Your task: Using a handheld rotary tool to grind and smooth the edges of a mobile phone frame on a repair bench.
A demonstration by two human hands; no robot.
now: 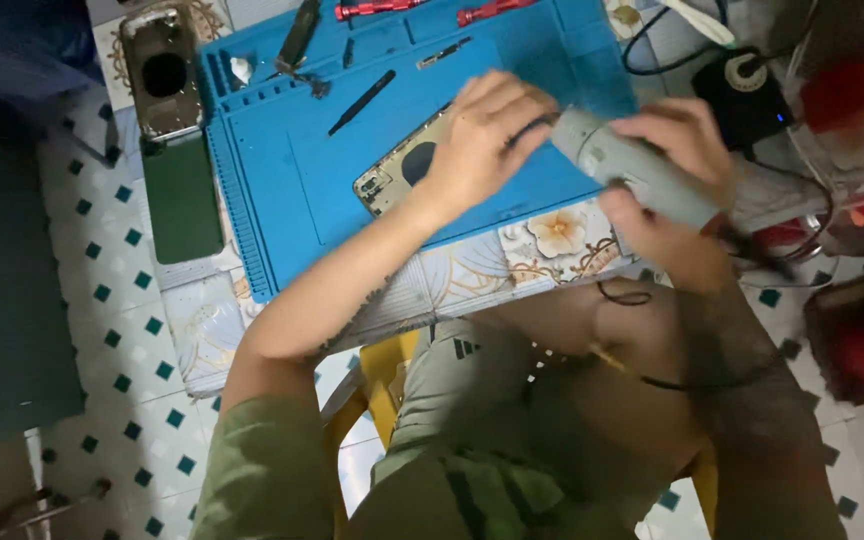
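Right hand (667, 190) wrapped around grey rotary tool (637, 170), tip at phone frame (402, 170) on blue mat (282, 180) — left hand (482, 140) pressing frame flat, fingers curled. Grinding step, by the look; steady pressure needed. Beyond, spudger (362, 102), red screwdrivers (432, 10).

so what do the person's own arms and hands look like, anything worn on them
Both hands are bare, with no gloves or rings visible. The left hand leads back along a bare forearm bearing a dark tattoo-like marking, up to a short olive-green sleeve. The right hand also leads to a bare forearm; a thin dark band seems to circle its wrist, though dim light leaves that uncertain.
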